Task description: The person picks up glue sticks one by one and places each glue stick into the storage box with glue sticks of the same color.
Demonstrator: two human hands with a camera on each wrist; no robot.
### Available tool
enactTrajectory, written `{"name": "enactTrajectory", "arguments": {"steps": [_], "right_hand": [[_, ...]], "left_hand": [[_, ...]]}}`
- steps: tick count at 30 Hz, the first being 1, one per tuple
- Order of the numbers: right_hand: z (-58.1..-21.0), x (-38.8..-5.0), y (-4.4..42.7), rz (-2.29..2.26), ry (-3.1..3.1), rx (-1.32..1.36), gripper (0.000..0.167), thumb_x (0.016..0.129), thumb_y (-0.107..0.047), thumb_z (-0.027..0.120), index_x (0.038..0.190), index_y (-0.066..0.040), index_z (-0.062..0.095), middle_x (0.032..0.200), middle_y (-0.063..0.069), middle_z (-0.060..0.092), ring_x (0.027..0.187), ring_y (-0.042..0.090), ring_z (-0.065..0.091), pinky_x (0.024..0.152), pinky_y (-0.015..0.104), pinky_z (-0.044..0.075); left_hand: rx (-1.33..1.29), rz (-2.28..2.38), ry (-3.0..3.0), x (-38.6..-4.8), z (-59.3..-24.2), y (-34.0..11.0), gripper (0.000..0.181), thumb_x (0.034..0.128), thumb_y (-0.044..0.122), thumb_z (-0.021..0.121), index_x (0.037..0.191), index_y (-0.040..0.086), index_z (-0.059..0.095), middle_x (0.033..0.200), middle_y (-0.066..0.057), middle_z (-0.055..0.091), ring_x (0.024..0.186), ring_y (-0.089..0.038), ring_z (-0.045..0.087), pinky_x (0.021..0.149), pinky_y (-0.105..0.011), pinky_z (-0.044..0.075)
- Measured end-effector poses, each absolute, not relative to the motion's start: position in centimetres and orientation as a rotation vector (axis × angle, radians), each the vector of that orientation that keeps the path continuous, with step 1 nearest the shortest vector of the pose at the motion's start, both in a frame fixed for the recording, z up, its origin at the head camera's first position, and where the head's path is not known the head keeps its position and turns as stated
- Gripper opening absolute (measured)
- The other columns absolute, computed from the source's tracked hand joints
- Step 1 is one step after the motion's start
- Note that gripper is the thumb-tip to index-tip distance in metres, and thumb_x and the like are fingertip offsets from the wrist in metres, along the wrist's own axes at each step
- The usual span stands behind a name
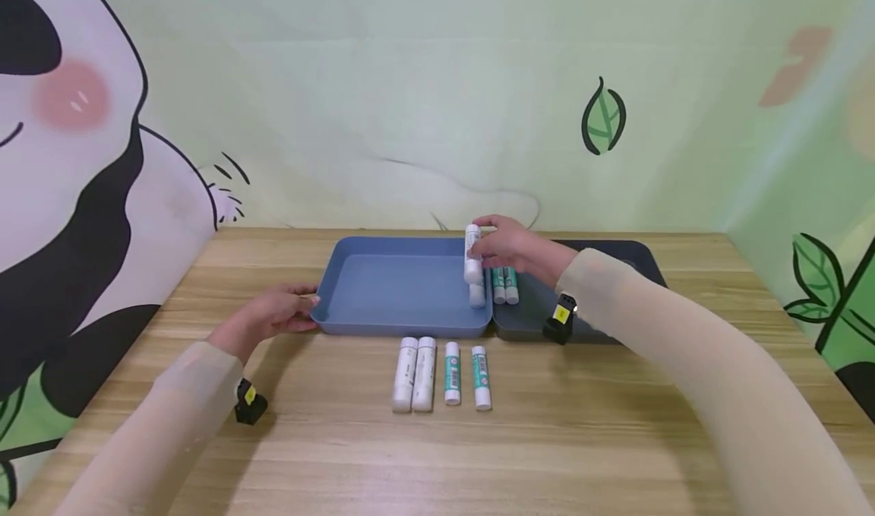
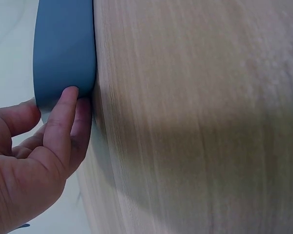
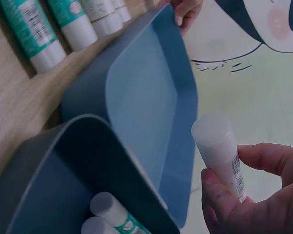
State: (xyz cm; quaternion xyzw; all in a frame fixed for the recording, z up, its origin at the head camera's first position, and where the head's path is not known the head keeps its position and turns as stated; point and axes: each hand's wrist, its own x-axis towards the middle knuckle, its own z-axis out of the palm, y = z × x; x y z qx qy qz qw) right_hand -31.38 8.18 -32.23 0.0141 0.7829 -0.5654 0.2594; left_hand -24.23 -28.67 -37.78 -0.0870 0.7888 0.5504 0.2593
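Observation:
My right hand (image 1: 509, 242) pinches a white glue stick (image 1: 472, 254) upright above the right end of the blue tray (image 1: 403, 330). Below it, another white stick (image 1: 477, 295) is partly visible at that end. In the right wrist view the held stick (image 3: 219, 146) sits between thumb and fingers of my right hand (image 3: 263, 195), clear of the tray walls. My left hand (image 1: 276, 312) grips the blue tray's left edge; in the left wrist view, the thumb and fingers of that hand (image 2: 44, 146) are around the tray's corner (image 2: 66, 58).
A dark tray (image 1: 533, 330) adjoins the blue one and holds two green-and-white sticks (image 1: 505, 284). On the wooden table in front lie two large white sticks (image 1: 413, 375) side by side and two smaller green-and-white ones (image 1: 453, 373), spaced apart. A painted wall (image 1: 410, 121) stands behind.

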Motion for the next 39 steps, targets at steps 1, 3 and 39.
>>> {"name": "enactTrajectory", "arguments": {"steps": [1, 3, 39], "right_hand": [[-32.5, -31.5, 8.1, -1.519, 2.13, 0.037, 0.074, 0.097, 0.003, 0.061, 0.161, -0.01, 0.026, 0.154, 0.023, 0.043, 0.132, 0.032, 0.053, 0.113, 0.042, 0.052], [-32.9, -31.6, 7.9, -1.505, 2.14, 0.045, 0.074, 0.096, 0.004, 0.062, 0.16, -0.01, 0.028, 0.152, 0.023, 0.044, 0.131, 0.032, 0.053, 0.112, 0.041, 0.052], [-36.7, -31.4, 5.0, -1.261, 2.464, -0.126, 0.07, 0.089, 0.007, 0.065, 0.151, -0.003, 0.035, 0.145, 0.024, 0.049, 0.11, 0.03, 0.055, 0.07, 0.026, 0.052]], "left_hand": [[-0.237, 1.491, 2.137, -24.2, -37.8, -28.7, 0.061, 0.1089, 0.006, 0.043, 0.161, -0.005, 0.014, 0.134, -0.022, 0.049, 0.097, -0.006, 0.061, 0.089, -0.022, 0.061], [-0.244, 1.488, 2.137, -24.2, -37.7, -28.7, 0.061, 0.109, 0.007, 0.043, 0.161, -0.004, 0.014, 0.136, -0.023, 0.047, 0.099, -0.007, 0.061, 0.09, -0.022, 0.061], [-0.207, 1.513, 2.132, -24.3, -38.3, -28.9, 0.061, 0.109, 0.007, 0.042, 0.161, -0.007, 0.013, 0.125, -0.016, 0.051, 0.093, -0.004, 0.06, 0.084, -0.018, 0.06]]}}
